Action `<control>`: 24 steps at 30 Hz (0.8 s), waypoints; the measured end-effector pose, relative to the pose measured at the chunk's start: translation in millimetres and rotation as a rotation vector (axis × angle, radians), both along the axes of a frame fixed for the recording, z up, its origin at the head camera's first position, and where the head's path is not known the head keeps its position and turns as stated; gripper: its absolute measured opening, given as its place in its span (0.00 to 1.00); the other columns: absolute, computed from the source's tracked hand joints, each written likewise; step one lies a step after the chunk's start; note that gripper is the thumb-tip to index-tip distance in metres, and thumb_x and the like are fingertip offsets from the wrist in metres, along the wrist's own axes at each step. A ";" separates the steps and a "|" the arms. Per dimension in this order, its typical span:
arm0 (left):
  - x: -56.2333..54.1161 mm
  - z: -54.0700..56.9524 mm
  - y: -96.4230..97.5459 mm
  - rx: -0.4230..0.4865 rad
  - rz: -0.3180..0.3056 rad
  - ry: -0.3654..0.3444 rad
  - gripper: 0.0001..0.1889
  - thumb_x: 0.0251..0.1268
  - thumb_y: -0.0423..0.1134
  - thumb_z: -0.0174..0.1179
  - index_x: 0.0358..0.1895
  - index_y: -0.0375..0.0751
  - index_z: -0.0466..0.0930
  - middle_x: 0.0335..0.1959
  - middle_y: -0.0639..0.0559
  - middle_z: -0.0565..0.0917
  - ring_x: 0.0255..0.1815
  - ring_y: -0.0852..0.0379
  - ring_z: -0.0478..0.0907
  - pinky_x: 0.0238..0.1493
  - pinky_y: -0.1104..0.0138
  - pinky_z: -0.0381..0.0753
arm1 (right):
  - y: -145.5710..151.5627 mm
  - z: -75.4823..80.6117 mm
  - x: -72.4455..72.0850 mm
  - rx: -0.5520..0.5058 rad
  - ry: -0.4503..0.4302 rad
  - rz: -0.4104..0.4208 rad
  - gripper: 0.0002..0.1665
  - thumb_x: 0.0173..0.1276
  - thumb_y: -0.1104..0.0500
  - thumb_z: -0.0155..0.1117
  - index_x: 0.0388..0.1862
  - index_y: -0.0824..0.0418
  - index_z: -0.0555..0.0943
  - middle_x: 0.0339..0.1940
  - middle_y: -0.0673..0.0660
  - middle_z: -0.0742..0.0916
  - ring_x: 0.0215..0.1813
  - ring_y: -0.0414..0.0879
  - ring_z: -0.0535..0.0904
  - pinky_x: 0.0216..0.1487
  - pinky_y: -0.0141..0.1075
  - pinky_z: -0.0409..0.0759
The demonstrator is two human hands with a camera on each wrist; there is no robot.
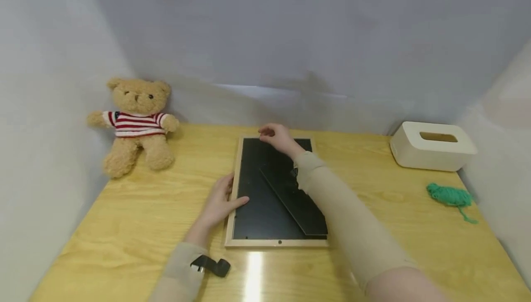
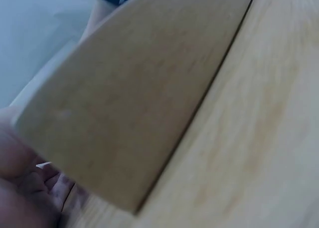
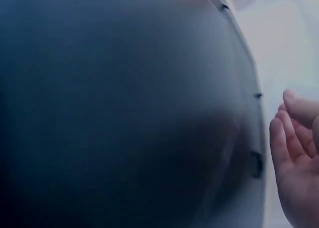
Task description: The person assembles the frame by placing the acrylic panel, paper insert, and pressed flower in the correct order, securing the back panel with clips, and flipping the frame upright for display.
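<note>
A picture frame (image 1: 229,228) with a light wood border lies back side up on the table, its black backing board (image 1: 257,214) showing. A black stand flap (image 1: 290,203) slants across the board, partly covered by the right forearm. My left hand (image 1: 220,200) grips the frame's left side, thumb over the board and fingers along the outer edge; the left wrist view shows the wooden side wall (image 2: 124,98) close up. Over the far edge hovers my right hand (image 1: 282,138), fingers loosely bent with nothing visible in them. Small dark tabs (image 3: 257,163) line the frame's inner edge beside it.
A teddy bear (image 1: 138,124) in a striped sweater sits at the back left. On the right are a white tissue box (image 1: 433,147) and a bundle of green yarn (image 1: 450,195). Grey walls enclose the wooden table (image 1: 145,219) behind and at both sides.
</note>
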State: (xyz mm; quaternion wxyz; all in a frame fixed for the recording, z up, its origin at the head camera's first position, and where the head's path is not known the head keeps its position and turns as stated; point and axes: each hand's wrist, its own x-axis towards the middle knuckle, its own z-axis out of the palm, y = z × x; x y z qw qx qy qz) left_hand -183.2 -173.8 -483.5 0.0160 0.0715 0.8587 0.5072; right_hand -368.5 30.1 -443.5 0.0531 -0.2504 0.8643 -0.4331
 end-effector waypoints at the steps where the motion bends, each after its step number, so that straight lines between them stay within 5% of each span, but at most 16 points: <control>1: 0.1 0.1 0.5 -0.005 0.006 0.004 0.45 0.57 0.42 0.70 0.72 0.31 0.54 0.66 0.34 0.63 0.61 0.39 0.67 0.61 0.49 0.70 | -2.8 -3.1 -1.0 0.010 0.008 -0.008 0.18 0.69 0.60 0.62 0.55 0.66 0.79 0.46 0.57 0.85 0.48 0.49 0.79 0.49 0.39 0.78; 12: 2.3 0.0 -0.5 -0.020 0.025 0.001 0.44 0.57 0.41 0.70 0.72 0.31 0.55 0.65 0.35 0.65 0.60 0.40 0.68 0.61 0.50 0.70 | -20.8 -7.5 -3.0 0.357 0.263 0.073 0.14 0.67 0.61 0.64 0.50 0.63 0.83 0.46 0.59 0.84 0.50 0.50 0.79 0.51 0.38 0.78; 24: 1.4 -1.4 -0.9 -0.017 0.026 0.017 0.44 0.56 0.42 0.70 0.72 0.32 0.56 0.65 0.36 0.66 0.60 0.41 0.69 0.60 0.51 0.71 | -27.7 -6.7 -4.9 0.422 0.240 0.053 0.11 0.67 0.60 0.63 0.47 0.63 0.82 0.44 0.59 0.82 0.48 0.51 0.78 0.48 0.38 0.78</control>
